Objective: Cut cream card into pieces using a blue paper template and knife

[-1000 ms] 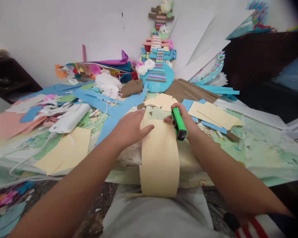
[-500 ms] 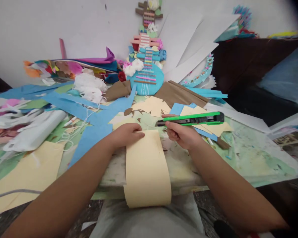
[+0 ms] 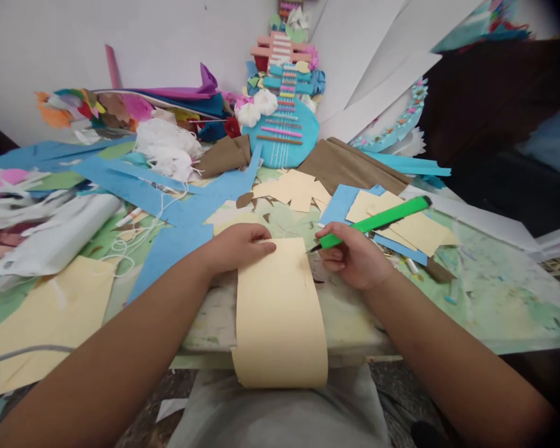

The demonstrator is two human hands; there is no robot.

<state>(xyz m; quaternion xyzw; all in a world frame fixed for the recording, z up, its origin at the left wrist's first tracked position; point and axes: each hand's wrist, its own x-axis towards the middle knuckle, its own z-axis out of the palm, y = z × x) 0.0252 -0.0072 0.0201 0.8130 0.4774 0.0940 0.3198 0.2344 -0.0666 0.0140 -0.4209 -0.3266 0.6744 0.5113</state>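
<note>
A cream paper strip (image 3: 280, 311) lies over the table's front edge, its near end curling down toward my lap. My left hand (image 3: 242, 249) grips its upper left corner, thumb on top and fingers bent at the side. In my right hand (image 3: 352, 255) is a green utility knife (image 3: 387, 218), handle slanting up to the right. The knife's dark tip is close by the strip's upper right edge; whether it touches I cannot tell. A short slit or mark shows in the strip near that edge.
Cream paper scraps (image 3: 294, 188) and blue paper (image 3: 177, 249) lie around the strip. A white glue gun or similar device (image 3: 56, 236) and tangled white string (image 3: 168, 149) are at left. A turquoise paper guitar (image 3: 280, 137) leans on the wall. Brown paper (image 3: 350, 162) lies behind.
My right hand has turned the knife from nearly level to slanted, its tip lowered to the strip's right edge. My left hand stays on the strip. The view has shifted slightly.
</note>
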